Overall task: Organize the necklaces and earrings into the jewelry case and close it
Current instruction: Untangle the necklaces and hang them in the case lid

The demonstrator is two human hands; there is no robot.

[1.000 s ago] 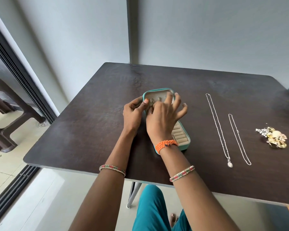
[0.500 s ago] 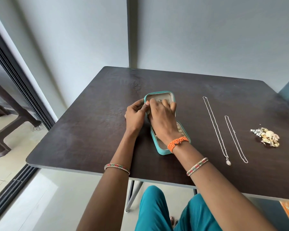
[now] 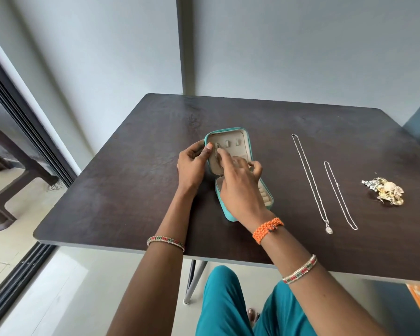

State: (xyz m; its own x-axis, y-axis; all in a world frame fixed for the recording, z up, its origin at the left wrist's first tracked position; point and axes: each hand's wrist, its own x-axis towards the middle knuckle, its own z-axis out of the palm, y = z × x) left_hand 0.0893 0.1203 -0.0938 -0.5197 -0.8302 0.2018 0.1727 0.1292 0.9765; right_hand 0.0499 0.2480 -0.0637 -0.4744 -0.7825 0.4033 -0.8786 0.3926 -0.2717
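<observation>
A teal jewelry case (image 3: pixel 246 137) lies open on the dark table (image 3: pixel 131 190), its beige lid panel facing up. A thin chain (image 3: pixel 216 152) hangs from the left hook of the lid. My left hand (image 3: pixel 192 166) grips the lid's left edge, thumb beside the chain. My right hand (image 3: pixel 240 187) lies over the case's lower half, its index finger touching the chain and the other fingers curled. To the right lie a long silver necklace with a pendant (image 3: pixel 312 183), a shorter silver chain (image 3: pixel 340 195) and a heap of gold earrings (image 3: pixel 386 190).
The table's front edge runs just under my wrists. A wall stands behind the table, and a sliding door track (image 3: pixel 17 282) runs along the floor at the left. My legs in teal trousers (image 3: pixel 228 306) are below the table.
My right hand has drawn back from the lid, uncovering the hooks and the hung chain; only its index finger still touches the chain. The left hand stays on the lid's edge.
</observation>
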